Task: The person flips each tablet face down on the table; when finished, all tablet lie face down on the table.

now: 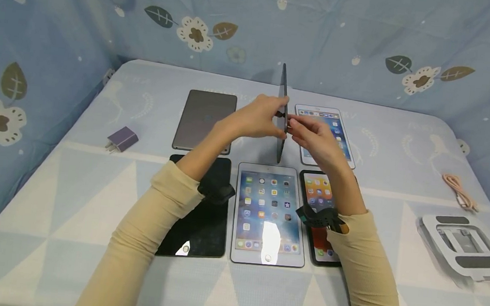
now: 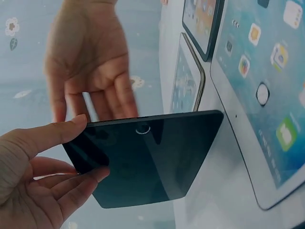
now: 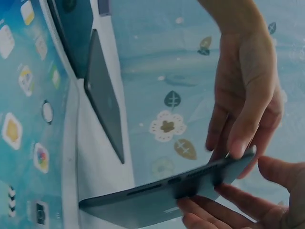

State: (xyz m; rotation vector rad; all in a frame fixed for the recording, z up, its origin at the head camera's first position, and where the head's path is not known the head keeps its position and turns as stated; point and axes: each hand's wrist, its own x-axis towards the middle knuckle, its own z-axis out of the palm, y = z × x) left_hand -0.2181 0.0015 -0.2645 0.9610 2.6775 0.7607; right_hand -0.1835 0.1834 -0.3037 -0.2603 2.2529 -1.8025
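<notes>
My left hand (image 1: 258, 118) grips a dark tablet (image 2: 147, 167) by one edge, thumb on the rim and fingers against the glossy screen with its round button. The tablet stands on edge over the back middle of the table, almost side-on in the head view. My right hand (image 1: 316, 142) touches its grey back with extended fingertips; its thumb is off the tablet in the right wrist view. Behind my left forearm lies a grey tablet (image 1: 204, 115), back side up. A white tablet (image 1: 345, 132) with a lit screen lies partly behind my right hand.
The front row holds a black tablet (image 1: 198, 231), a lit white tablet (image 1: 271, 213) and a black-framed device (image 1: 317, 193) under my right wrist. A purple charger plug (image 1: 122, 139) lies left. At right are a coiled pink cable (image 1: 460, 191) and a white stand (image 1: 435, 233).
</notes>
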